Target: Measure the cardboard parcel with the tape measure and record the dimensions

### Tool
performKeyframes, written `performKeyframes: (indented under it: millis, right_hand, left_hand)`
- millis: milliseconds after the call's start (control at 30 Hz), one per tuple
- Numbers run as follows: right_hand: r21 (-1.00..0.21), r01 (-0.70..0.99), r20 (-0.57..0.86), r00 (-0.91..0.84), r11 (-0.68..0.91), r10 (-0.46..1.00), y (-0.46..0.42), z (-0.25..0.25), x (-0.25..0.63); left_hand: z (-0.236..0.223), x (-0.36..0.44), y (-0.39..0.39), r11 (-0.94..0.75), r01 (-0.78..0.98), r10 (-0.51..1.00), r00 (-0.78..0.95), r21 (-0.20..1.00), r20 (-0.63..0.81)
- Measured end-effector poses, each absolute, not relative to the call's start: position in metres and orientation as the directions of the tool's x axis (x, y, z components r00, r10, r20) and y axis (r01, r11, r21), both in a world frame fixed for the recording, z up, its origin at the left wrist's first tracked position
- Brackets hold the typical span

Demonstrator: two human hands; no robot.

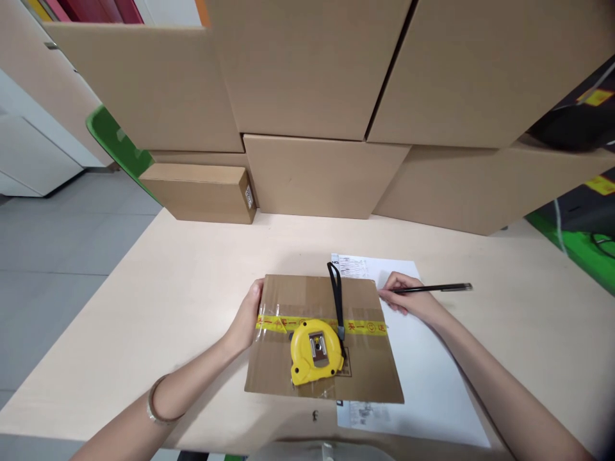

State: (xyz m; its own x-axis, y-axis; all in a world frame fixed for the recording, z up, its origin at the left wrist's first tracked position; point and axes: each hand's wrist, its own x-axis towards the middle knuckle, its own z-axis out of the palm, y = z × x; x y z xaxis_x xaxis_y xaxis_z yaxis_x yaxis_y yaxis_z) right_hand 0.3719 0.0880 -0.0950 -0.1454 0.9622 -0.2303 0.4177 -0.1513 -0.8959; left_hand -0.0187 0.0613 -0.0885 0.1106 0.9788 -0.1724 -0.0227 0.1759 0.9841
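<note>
A cardboard box (288,294) with yellow printed tape across its top sits in front of me, partly over a white sheet of paper (432,378). My left hand (247,317) grips the box's left side, its fingers partly hidden. On top of the box lies a yellow tape measure (317,352) with a metal clip; its black wrist strap (336,294) stretches toward the far edge. My right hand (406,294) is closed around a dark pen (446,288), close to the box's right edge and over the paper. Printed text shows along the paper's left side.
Large cardboard boxes (312,179) form a wall along the back of the pale table (202,269). A smaller long box (206,192) stands at the back left. Green panels (108,131) flank the table, and dark equipment with cables (589,205) is at the right.
</note>
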Motion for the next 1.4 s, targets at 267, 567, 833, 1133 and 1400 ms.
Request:
performKeyframes:
  millis: [267, 567, 833, 1133, 1400]
  right_hand:
    - [-0.875, 0.476, -0.214, -0.211, -0.091, 0.954, 0.083, -0.091, 0.368]
    - [-0.852, 0.517, -0.211, -0.196, -0.082, 0.958, 0.086, -0.09, 0.364]
    - [-0.847, 0.526, -0.218, -0.209, -0.078, 0.953, 0.086, -0.089, 0.363]
    - [-0.851, 0.52, -0.206, -0.218, -0.065, 0.954, 0.086, -0.094, 0.365]
    - [-0.864, 0.5, -0.192, -0.236, -0.05, 0.952, 0.086, -0.095, 0.367]
  left_hand:
    - [-0.089, -0.027, 0.068, 0.141, 0.034, 0.979, 0.143, 0.989, -0.144]
    - [-0.091, -0.029, 0.069, 0.09, 0.072, 0.982, 0.16, 0.993, -0.1]
    - [-0.09, -0.03, 0.068, 0.068, 0.126, 0.983, 0.162, 0.99, -0.088]
    - [-0.083, -0.03, 0.069, 0.05, 0.173, 0.98, 0.184, 0.984, -0.082]
    - [-0.092, -0.034, 0.07, 0.058, 0.169, 0.975, 0.204, 0.984, -0.093]
